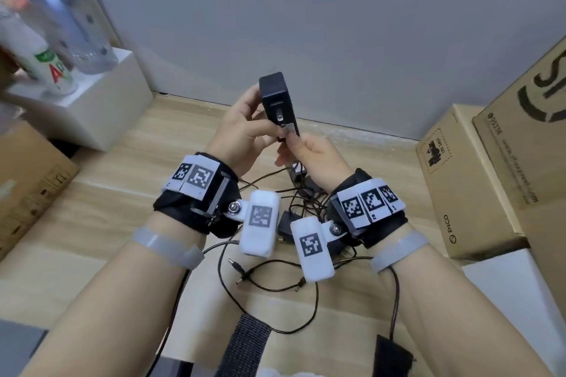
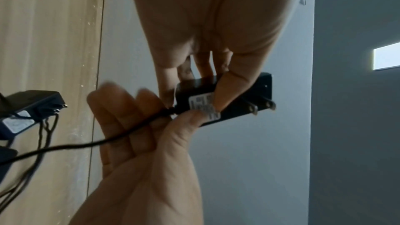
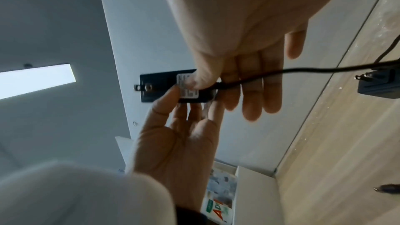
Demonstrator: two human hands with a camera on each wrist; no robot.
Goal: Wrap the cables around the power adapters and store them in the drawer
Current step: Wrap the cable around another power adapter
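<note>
wrists: black straps (image 1: 183, 205) | white tag-marked blocks (image 1: 259, 223) | forearms: grey bands (image 1: 167, 246) | bare arms

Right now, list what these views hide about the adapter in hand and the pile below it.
- Held power adapter: label print unreadable in both wrist views, covered by the thumbs and blurred.
- Its cable: far end runs off the left wrist frame.
- Pile of adapters and cables: count unclear in the head view, behind the wrist cameras.
- Drawer: in no view.
- Bottles: blurred, cut by the edge.
</note>
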